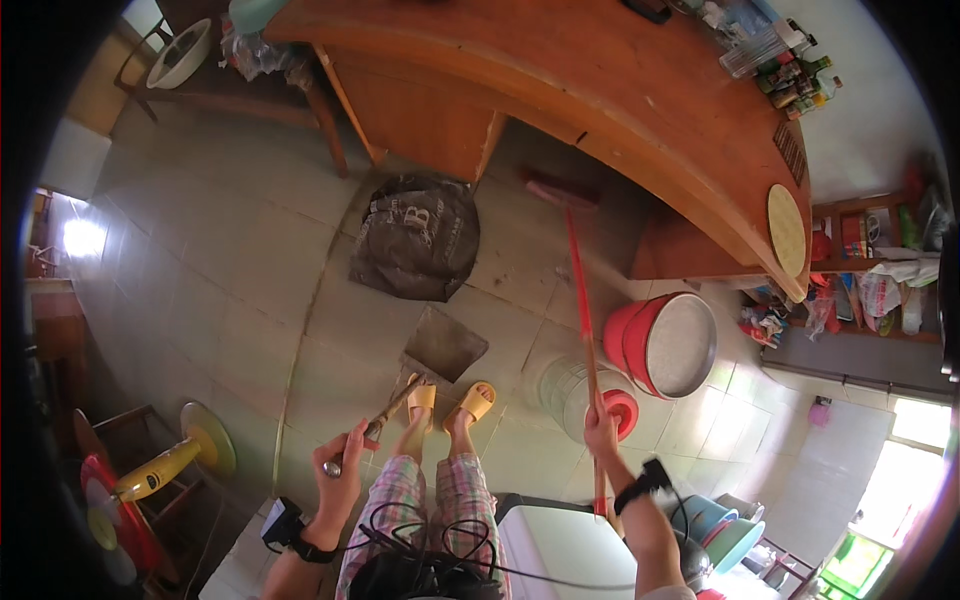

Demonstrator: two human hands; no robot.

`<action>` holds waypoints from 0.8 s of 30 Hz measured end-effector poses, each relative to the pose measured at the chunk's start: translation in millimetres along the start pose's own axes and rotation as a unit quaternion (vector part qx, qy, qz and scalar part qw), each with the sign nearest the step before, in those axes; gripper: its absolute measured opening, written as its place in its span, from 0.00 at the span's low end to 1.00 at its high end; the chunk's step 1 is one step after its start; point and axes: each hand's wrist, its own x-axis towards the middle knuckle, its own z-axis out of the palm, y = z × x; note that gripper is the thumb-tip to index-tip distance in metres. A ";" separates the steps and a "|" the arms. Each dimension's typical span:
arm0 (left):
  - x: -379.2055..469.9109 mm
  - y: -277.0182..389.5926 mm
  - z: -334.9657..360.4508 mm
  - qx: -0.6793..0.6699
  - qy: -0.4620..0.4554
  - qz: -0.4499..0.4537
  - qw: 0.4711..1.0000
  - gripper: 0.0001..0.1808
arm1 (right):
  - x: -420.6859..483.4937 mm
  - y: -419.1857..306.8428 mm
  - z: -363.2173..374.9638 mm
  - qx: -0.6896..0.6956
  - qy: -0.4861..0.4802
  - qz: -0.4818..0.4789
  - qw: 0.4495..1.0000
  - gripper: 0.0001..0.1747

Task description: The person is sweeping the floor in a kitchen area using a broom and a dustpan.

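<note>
My left hand grips the handle of a long-handled dustpan, whose pan rests on the tiled floor just in front of my yellow slippers. In my right hand is the shaft of a red broom. The broom's head reaches under the edge of the wooden desk and looks blurred. Specks of debris lie on the tiles between the broom and a dark printed bag. That bag sits on the floor beyond the dustpan, apart from both tools.
A red bucket with a metal lid or basin on top and a clear jar with a red lid stand right of the broom shaft. The wooden desk spans the far side. At left stands a yellow-and-red fan. A white-topped box is beside my legs.
</note>
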 end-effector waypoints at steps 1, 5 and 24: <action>2.8 4.0 4.9 0.019 -0.012 0.005 1.000 0.16 | -37.2 23.7 0.3 0.003 0.067 -0.072 0.995 0.28; 7.7 1.1 10.9 -0.007 -0.004 0.025 1.000 0.16 | -188.6 -0.8 -20.8 0.012 -0.065 0.107 0.992 0.25; 1.9 12.5 7.3 0.020 -0.012 0.035 0.999 0.16 | -12.5 -5.5 -31.4 -0.018 -0.029 0.015 0.999 0.25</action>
